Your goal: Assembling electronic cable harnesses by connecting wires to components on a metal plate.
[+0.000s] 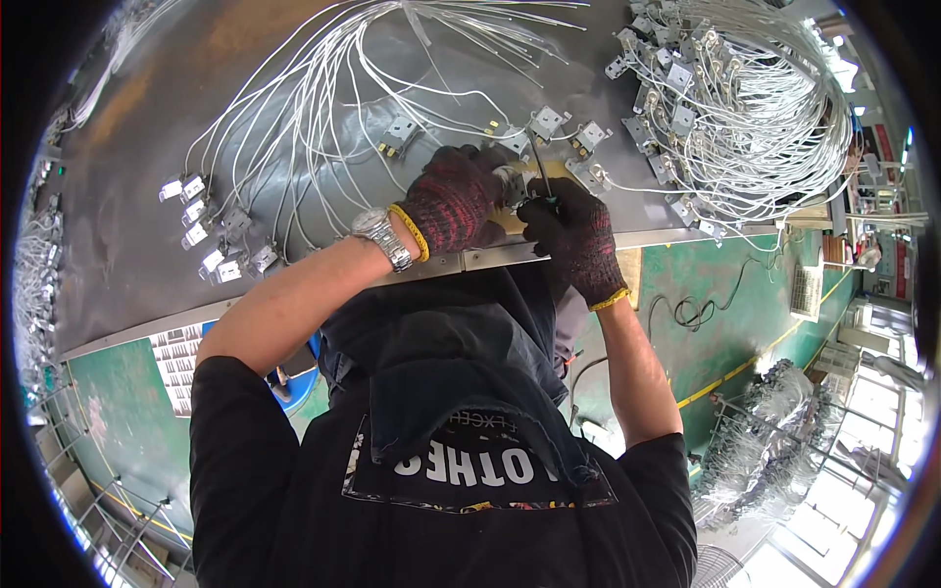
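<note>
Head view: we are apparently working mid-batch; wired fittings (211, 220) are lying left, a wire bundle (784, 142) right; which are finished, we cannot tell.
Left hand (456, 196): resting beside a metal fitting (511, 184) on the counter (108, 274), fingers' closure hidden.
Right hand (573, 235): fingers clamping a thin tool (540, 164).

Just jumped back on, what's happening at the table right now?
A person in dark gloves is working at the near edge of a metal table. The right hand grips a slim dark tool; the left hand is beside it, but what it holds is mostly hidden. White wires fan out on the left, and a heap of wired metal parts lies on the right.
</note>
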`<state>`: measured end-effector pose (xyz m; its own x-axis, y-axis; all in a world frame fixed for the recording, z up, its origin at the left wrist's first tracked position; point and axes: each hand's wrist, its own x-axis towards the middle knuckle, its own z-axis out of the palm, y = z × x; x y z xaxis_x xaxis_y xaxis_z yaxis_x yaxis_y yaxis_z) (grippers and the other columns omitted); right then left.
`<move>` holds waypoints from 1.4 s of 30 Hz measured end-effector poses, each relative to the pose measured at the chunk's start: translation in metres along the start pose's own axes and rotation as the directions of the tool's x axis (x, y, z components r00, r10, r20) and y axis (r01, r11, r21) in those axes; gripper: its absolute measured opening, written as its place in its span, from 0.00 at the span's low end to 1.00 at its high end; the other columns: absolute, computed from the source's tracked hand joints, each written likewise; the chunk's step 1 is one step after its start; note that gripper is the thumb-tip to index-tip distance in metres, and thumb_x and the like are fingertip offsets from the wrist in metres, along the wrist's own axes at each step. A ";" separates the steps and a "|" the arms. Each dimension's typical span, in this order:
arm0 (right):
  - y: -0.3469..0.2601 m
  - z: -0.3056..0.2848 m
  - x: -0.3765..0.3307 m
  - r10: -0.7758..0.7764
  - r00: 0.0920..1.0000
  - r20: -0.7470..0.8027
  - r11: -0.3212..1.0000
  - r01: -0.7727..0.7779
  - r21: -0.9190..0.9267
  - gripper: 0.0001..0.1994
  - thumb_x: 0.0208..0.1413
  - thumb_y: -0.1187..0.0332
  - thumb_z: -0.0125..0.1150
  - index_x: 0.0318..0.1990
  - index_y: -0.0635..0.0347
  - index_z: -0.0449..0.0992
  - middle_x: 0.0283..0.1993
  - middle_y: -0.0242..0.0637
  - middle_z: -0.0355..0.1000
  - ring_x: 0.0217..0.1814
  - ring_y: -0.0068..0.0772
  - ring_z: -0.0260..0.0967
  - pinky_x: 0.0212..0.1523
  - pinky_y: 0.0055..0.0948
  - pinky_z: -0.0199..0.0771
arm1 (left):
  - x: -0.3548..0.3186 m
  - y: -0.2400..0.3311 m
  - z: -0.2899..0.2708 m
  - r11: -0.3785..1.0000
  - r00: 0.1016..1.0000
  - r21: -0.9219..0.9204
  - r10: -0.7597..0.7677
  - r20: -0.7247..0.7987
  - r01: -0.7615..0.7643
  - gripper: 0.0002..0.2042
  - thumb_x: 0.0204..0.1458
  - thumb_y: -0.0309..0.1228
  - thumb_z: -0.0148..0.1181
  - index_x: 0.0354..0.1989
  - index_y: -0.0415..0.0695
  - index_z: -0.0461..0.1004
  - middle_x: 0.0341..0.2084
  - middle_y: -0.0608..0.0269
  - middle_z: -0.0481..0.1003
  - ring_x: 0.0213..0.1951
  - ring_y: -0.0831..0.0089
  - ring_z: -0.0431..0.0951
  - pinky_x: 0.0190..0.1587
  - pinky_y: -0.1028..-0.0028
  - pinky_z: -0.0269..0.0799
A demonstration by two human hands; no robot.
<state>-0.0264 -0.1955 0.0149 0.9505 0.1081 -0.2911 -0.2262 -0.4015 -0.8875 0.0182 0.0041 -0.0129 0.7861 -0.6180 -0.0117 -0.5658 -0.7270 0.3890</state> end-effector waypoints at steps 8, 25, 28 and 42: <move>0.017 0.006 -0.006 -0.225 0.974 -0.008 0.967 0.223 -0.120 0.14 0.61 0.71 0.66 0.52 0.65 0.78 0.33 0.36 0.77 0.31 0.20 0.75 0.33 0.25 0.76 | 0.000 0.000 0.005 0.999 0.998 -0.008 -0.034 -0.050 0.033 0.27 0.43 0.51 0.73 0.49 0.49 0.81 0.56 0.61 0.74 0.51 0.57 0.77 0.57 0.59 0.70; 0.002 -0.043 -0.044 -0.050 0.997 0.050 0.995 0.054 -0.079 0.25 0.59 0.75 0.63 0.65 0.61 0.72 0.40 0.35 0.73 0.36 0.17 0.68 0.36 0.24 0.73 | 0.024 -0.005 0.027 0.981 0.960 -0.086 0.151 -0.236 -0.175 0.15 0.46 0.40 0.68 0.42 0.48 0.81 0.35 0.56 0.81 0.40 0.56 0.81 0.44 0.56 0.75; 0.021 -0.058 -0.046 -0.279 0.956 0.087 0.922 0.292 -0.254 0.24 0.59 0.77 0.63 0.64 0.58 0.74 0.40 0.32 0.73 0.37 0.16 0.68 0.37 0.25 0.74 | 0.022 0.000 0.020 0.978 0.960 -0.110 0.150 -0.236 -0.179 0.16 0.45 0.39 0.69 0.42 0.48 0.81 0.35 0.56 0.81 0.41 0.55 0.81 0.44 0.56 0.74; -0.033 -0.034 -0.064 -0.300 0.952 0.068 0.676 0.262 -0.688 0.19 0.58 0.75 0.61 0.57 0.58 0.78 0.40 0.48 0.77 0.40 0.52 0.77 0.41 0.42 0.77 | 0.027 0.006 0.017 0.990 0.983 -0.080 0.100 -0.154 -0.114 0.17 0.46 0.38 0.68 0.46 0.50 0.80 0.37 0.55 0.81 0.43 0.55 0.81 0.46 0.56 0.75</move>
<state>-0.0729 -0.2200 0.0748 0.9580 0.2847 -0.0352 0.2425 -0.8693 -0.4308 0.0322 -0.0219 -0.0270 0.7542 -0.6344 0.1696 -0.6298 -0.6256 0.4605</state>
